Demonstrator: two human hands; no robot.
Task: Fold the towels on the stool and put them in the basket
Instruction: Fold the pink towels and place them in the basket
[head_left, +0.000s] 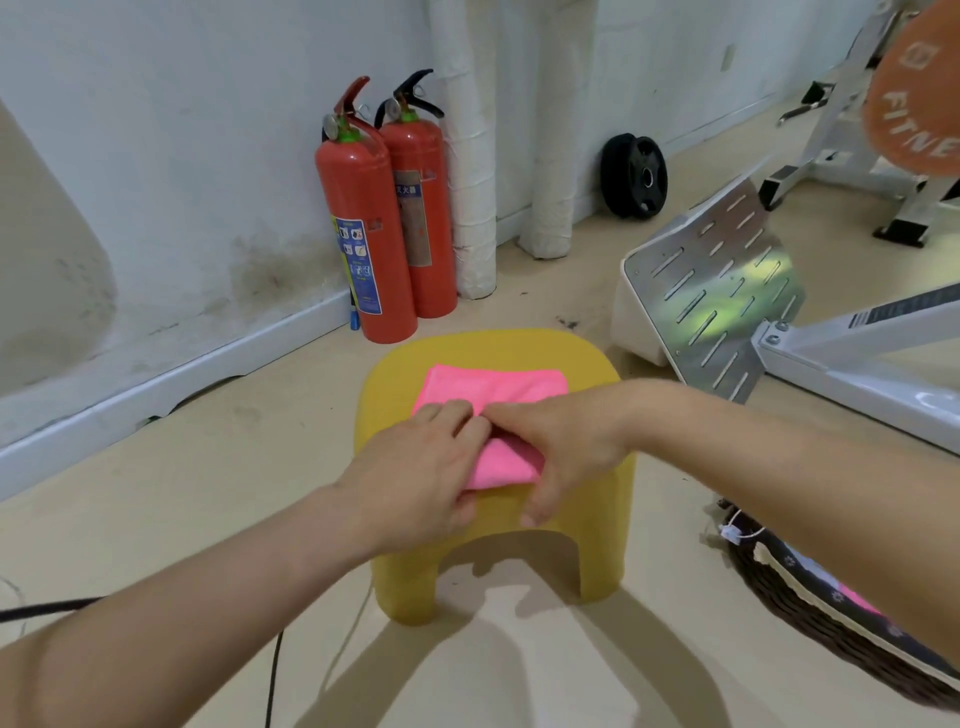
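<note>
While folding, both grips on towel.

A bright pink towel lies folded flat on the seat of a low yellow plastic stool, its far edge toward twelve o'clock and its near end bunched into a thicker roll at six o'clock, close to the seat's front edge. At about four o'clock from the stool, a dark woven basket sits on the floor, with a patterned liner and a bit of pink cloth showing inside.
</note>
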